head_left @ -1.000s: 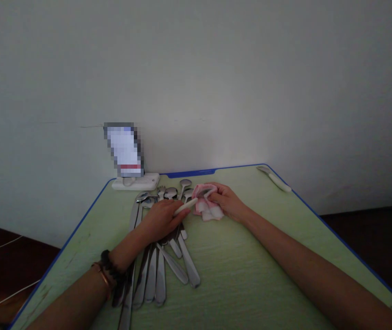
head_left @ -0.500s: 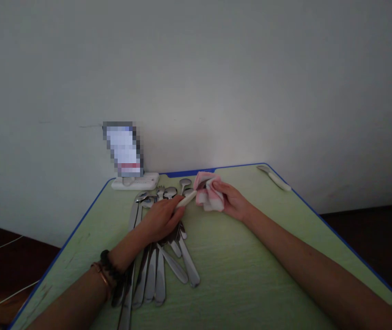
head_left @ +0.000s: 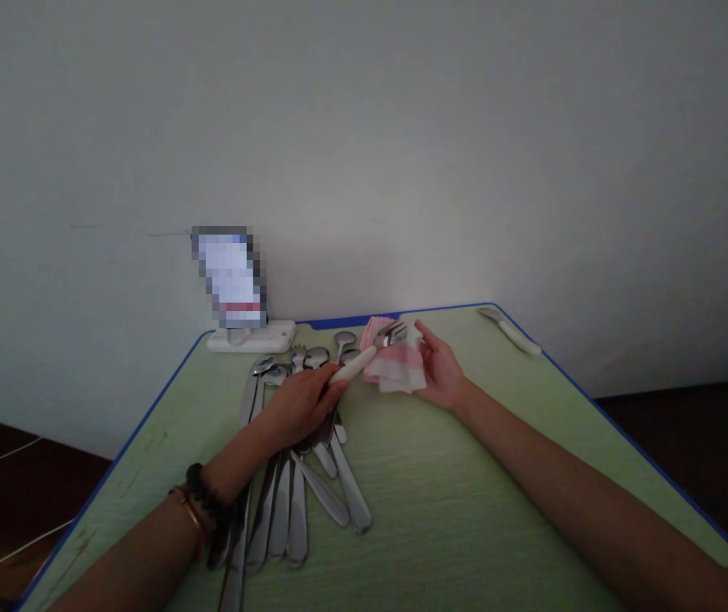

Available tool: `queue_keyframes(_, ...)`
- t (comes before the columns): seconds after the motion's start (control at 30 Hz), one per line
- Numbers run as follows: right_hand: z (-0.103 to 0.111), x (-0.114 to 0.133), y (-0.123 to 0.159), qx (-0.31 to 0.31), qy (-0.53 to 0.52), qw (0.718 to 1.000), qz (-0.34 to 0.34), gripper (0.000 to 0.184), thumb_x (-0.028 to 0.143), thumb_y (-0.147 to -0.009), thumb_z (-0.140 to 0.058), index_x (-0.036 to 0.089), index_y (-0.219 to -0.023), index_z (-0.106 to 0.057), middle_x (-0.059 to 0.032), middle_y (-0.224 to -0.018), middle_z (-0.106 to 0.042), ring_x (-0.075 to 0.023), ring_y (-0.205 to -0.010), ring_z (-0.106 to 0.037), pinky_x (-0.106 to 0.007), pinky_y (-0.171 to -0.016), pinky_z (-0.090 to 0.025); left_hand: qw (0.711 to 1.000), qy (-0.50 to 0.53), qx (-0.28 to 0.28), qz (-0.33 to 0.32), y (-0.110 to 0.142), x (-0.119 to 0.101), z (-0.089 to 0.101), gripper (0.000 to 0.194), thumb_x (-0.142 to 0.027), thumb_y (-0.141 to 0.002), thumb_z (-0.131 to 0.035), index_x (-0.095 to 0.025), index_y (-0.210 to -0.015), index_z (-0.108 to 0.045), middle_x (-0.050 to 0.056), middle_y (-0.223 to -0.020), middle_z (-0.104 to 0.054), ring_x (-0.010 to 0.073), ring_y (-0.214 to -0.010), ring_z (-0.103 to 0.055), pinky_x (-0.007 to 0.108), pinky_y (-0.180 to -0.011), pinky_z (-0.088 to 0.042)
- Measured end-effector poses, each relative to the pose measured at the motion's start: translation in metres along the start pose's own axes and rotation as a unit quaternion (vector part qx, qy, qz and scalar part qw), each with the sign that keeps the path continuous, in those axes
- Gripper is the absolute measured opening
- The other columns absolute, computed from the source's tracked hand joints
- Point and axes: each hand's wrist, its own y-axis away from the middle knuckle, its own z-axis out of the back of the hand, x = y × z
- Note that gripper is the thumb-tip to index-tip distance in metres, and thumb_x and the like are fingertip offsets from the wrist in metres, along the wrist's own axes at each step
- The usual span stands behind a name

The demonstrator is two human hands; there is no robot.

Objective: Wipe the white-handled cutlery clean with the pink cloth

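My left hand [head_left: 304, 404] is closed around the white handle of a fork [head_left: 354, 364], whose metal tines point up and right. Beneath the tines a pink and white cloth [head_left: 399, 371] lies spread over the fingers of my right hand [head_left: 441, 370]. That hand supports the cloth from below, its thumb raised away from the fork. Under and around my left hand lies a pile of metal spoons and forks [head_left: 297, 518], partly hidden by the hand and forearm.
Another white-handled utensil [head_left: 517, 336] lies by the far right corner of the green table [head_left: 453, 510]. A phone [head_left: 230, 276], its screen blurred out, leans on a white stand [head_left: 253, 337] at the back left. A wall [head_left: 440, 170] rises behind the table.
The cloth was folded around the fork's head and now lies opened, showing the tines. My right thumb has lifted off the cloth. My left hand has hardly moved.
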Motion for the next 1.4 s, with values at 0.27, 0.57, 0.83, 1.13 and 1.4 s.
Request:
queue_keyframes(0.27, -0.007, -0.002, 0.001, 0.005, -0.016, 0.999, -0.028, 0.045, 0.048, -0.087, -0.029, 0.015, -0.097, -0.058, -0.0076, -0.084, -0.069, -0.0209, -0.079, -0.064, -0.038, -0.079, -0.048, 0.999, -0.002, -0.007, -0.045, 0.0, -0.002, 0.002, 0.038, -0.041, -0.092, -0.024, -0.019, -0.074, -0.048, 0.003, -0.068, -0.055, 0.0171, -0.065, -0.054, 0.027, -0.061, -0.037)
queue_keyframes(0.57, -0.003, -0.004, 0.0, 0.001, 0.01, 0.999, -0.042, 0.03, 0.04, -0.081, -0.039, 0.016, -0.083, -0.058, -0.0054, -0.075, -0.069, -0.0185, -0.065, -0.062, -0.033, -0.066, -0.049, 0.998, 0.004, -0.003, -0.057, 0.001, -0.003, 0.005, 0.036, -0.039, -0.091, -0.027, -0.018, -0.07, -0.048, 0.001, -0.065, -0.051, 0.0157, -0.062, -0.05, 0.026, -0.059, -0.036)
queue_keyframes(0.83, -0.002, -0.005, 0.0, 0.003, 0.031, 0.998, -0.056, 0.041, 0.049, -0.08, -0.037, 0.015, -0.088, -0.059, -0.0077, -0.077, -0.069, -0.0206, -0.066, -0.063, -0.034, -0.064, -0.049, 0.998, -0.007, -0.004, -0.061, 0.001, -0.001, 0.004, 0.036, -0.039, -0.089, -0.03, -0.019, -0.066, -0.048, 0.001, -0.062, -0.051, 0.0149, -0.06, -0.048, 0.026, -0.058, -0.035)
queue_keyframes(1.13, -0.012, -0.006, 0.004, 0.015, 0.071, 0.996, -0.049, 0.03, 0.037, -0.079, -0.041, 0.014, -0.086, -0.059, -0.0058, -0.068, -0.067, -0.018, -0.056, -0.06, -0.031, -0.054, -0.048, 0.998, 0.01, 0.005, -0.067, 0.001, 0.0, 0.003, 0.032, -0.034, -0.085, -0.035, -0.018, -0.061, -0.05, 0.001, -0.059, -0.051, 0.0142, -0.06, -0.048, 0.025, -0.06, -0.036)
queue_keyframes(1.4, -0.006, -0.01, -0.002, -0.027, 0.077, 0.997, -0.011, 0.022, 0.031, -0.08, -0.043, 0.016, -0.08, -0.059, -0.0018, -0.062, -0.065, -0.0148, -0.055, -0.058, -0.028, -0.06, -0.048, 0.998, 0.01, 0.002, -0.066, 0.001, 0.0, 0.003, 0.032, -0.035, -0.086, -0.035, -0.019, -0.062, -0.049, 0.001, -0.06, -0.052, 0.0147, -0.06, -0.049, 0.025, -0.06, -0.036)
